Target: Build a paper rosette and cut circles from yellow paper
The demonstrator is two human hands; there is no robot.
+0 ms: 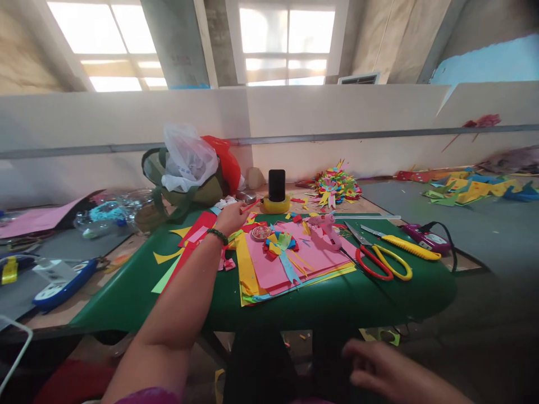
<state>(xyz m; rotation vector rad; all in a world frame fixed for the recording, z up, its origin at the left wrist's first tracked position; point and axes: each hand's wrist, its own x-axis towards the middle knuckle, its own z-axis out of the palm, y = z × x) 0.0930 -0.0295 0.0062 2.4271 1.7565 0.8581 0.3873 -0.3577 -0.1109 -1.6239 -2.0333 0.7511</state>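
My left hand [234, 217], with a beaded bracelet, reaches to the far side of the green mat [328, 308]. Its fingers are closed on a thin red strip [254, 206]; I cannot make out whether it is paper. Near it are paper pieces and a small round tin [260, 233]. Pink paper sheets [263, 269] lie in the middle, bearing a multicoloured paper rosette [280, 244] with a blue tail. A pink glue gun [330, 233] rests at their right edge. My right hand [377, 365] is low in front of the table, holding nothing I can see, its fingers blurred.
Scissors [381, 258] and a yellow utility knife [410, 246] lie right of the paper. A phone [277, 185] stands in a yellow roll [277, 205] at the back. Finished rosettes [337, 185] are heaped behind. A bag [189, 174] sits back left; a purple power strip [426, 238] lies right.
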